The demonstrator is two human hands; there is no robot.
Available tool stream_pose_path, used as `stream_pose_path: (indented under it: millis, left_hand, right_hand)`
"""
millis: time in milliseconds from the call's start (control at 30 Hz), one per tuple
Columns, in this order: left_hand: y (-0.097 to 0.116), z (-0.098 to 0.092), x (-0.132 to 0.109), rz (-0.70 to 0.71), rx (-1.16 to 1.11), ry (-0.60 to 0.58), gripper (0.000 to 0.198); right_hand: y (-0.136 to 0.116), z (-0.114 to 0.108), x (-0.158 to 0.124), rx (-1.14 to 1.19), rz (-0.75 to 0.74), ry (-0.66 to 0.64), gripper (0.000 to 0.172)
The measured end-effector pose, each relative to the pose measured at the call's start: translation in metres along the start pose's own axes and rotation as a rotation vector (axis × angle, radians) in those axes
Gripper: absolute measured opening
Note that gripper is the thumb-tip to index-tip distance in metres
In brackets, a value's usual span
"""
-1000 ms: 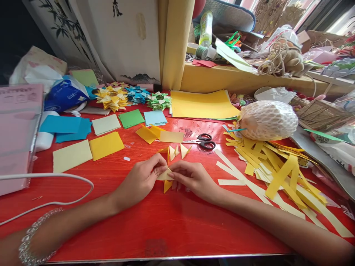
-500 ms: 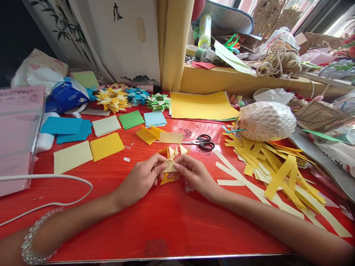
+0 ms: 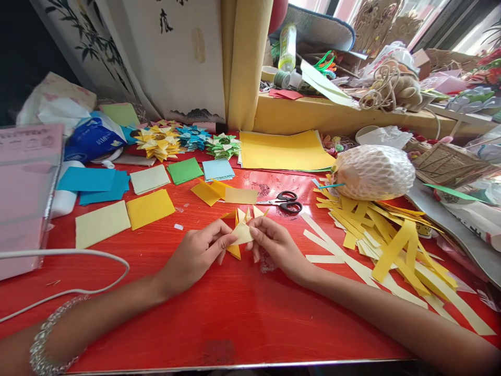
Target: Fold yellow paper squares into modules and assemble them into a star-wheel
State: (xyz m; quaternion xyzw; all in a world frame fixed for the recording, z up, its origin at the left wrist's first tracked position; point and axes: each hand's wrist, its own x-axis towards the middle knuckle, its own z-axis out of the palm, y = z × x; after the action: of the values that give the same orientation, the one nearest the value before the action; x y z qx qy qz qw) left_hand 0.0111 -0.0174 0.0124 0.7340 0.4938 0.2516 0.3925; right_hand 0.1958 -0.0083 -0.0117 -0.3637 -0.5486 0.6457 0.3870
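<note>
A pale cream folded paper piece [image 3: 242, 234] is pinched between my two hands over the red table. My left hand [image 3: 201, 248] grips its left corner with thumb and fingers. On its right corner, the thumb and fingertips of my right hand [image 3: 276, 244] are closed. Just behind and below it show yellow and cream folded points [image 3: 234, 251], partly hidden by my hands; I cannot tell whether they join the held piece. Past my hands lie black-handled scissors [image 3: 289, 202] and a cream paper rectangle [image 3: 241, 196] beside orange-yellow pieces [image 3: 206, 192].
Yellow and cream strips [image 3: 391, 256] spread on the right, near a net-wrapped round object [image 3: 376, 171]. Stacked rectangles, such as yellow [image 3: 151, 209] and blue [image 3: 86, 179], lie left. Folded paper stars [image 3: 158, 142] and yellow sheets [image 3: 285, 150] sit behind. A white cable [image 3: 125, 263] crosses left.
The cream piece now shows a broader face, and my right fingers have shifted slightly right along its edge. My left hand stays almost in place. The camera view moved a little.
</note>
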Motion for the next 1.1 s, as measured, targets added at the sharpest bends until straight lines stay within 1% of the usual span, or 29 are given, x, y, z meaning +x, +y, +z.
stream_pose_path:
  millis: [167, 333, 533, 767, 833, 900, 933, 967, 1000, 1100]
  left_hand:
    - [-0.005, 0.002, -0.002, 0.109, 0.064, -0.017, 0.024]
    - [-0.006, 0.004, -0.002, 0.097, 0.053, -0.033, 0.024]
    - [-0.005, 0.003, -0.001, 0.127, 0.009, -0.110, 0.020]
    - [-0.007, 0.003, -0.006, 0.209, 0.067, -0.032, 0.024]
    - [-0.009, 0.002, -0.007, 0.296, 0.084, -0.003, 0.022]
    - [-0.013, 0.001, -0.007, 0.462, 0.089, 0.012, 0.020]
    - [-0.014, 0.001, -0.006, 0.552, 0.114, 0.004, 0.020]
    - [-0.015, 0.002, -0.005, 0.630, 0.167, -0.020, 0.020]
    - [-0.016, 0.002, -0.003, 0.683, 0.271, -0.060, 0.019]
    - [-0.017, 0.004, 0.002, 0.760, 0.580, -0.150, 0.020]
  right_hand:
    - [-0.003, -0.003, 0.001, 0.074, 0.041, 0.032, 0.023]
    - [-0.003, -0.002, 0.001, 0.110, 0.043, 0.029, 0.023]
    - [-0.005, -0.003, 0.003, 0.181, 0.045, 0.006, 0.021]
    - [-0.006, -0.002, 0.005, 0.204, 0.047, -0.047, 0.023]
    - [-0.005, -0.004, 0.007, 0.204, 0.045, -0.055, 0.023]
    - [-0.003, -0.007, 0.010, 0.238, 0.018, -0.019, 0.022]
    - [-0.003, -0.008, 0.013, 0.270, -0.011, 0.027, 0.023]
    - [-0.003, -0.010, 0.015, 0.297, -0.043, 0.069, 0.024]
    - [-0.003, -0.011, 0.016, 0.314, -0.063, 0.096, 0.024]
    - [-0.002, -0.012, 0.018, 0.293, -0.066, 0.100, 0.021]
